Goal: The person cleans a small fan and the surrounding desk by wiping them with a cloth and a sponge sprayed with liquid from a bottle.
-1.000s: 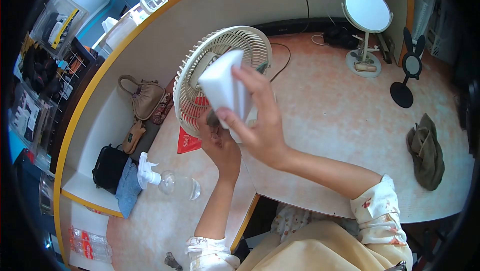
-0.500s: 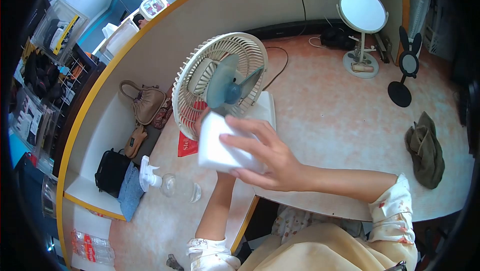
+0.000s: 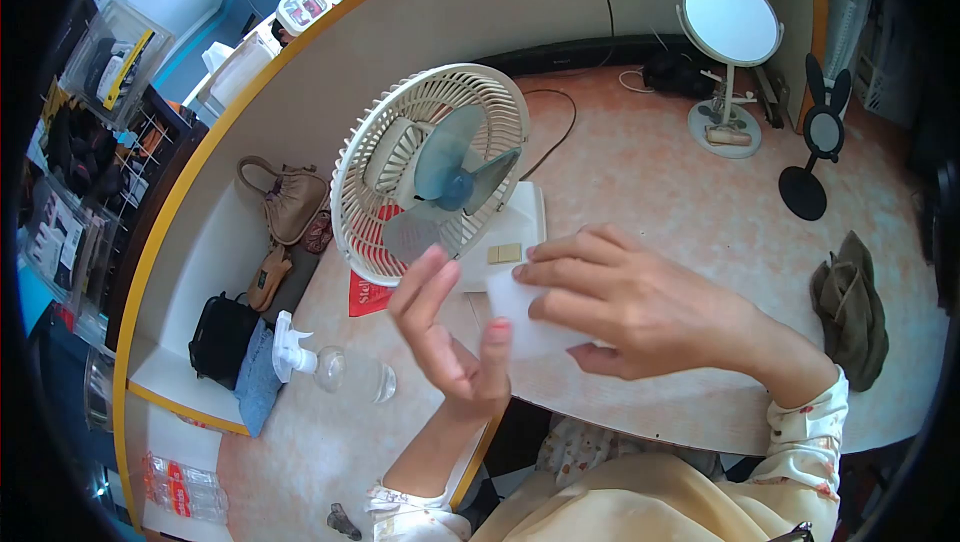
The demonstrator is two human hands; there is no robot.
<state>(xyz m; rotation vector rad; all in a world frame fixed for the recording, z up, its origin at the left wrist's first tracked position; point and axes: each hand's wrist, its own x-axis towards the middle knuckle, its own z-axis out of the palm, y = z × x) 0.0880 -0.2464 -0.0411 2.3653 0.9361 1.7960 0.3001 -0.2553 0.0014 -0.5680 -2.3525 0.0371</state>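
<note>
My right hand [image 3: 640, 307] is closed on a white, folded piece of tissue or cloth [image 3: 540, 330], just in front of the fan's base; its exact kind is blurred. To its left, my left hand [image 3: 450, 337] is raised with its fingers apart and nothing in them, its thumb close to the white piece's edge. Behind both hands stands a white desk fan [image 3: 430, 172] with bluish blades and no front grille. Its base [image 3: 530, 207] has beige buttons showing beside my right fingertips.
A clear spray bottle [image 3: 330, 367] lies on its side at left. Bags [image 3: 220, 337] line the partition, with plastic bottles [image 3: 185, 487] below. A round mirror [image 3: 732, 17], a black rabbit-shaped stand [image 3: 803, 192] and an olive cloth item [image 3: 850, 312] sit to the right.
My right hand has moved right and down with the white piece, away from the fan. My left hand has come out from behind it, fingers spread. The fan's buttons are now uncovered.
</note>
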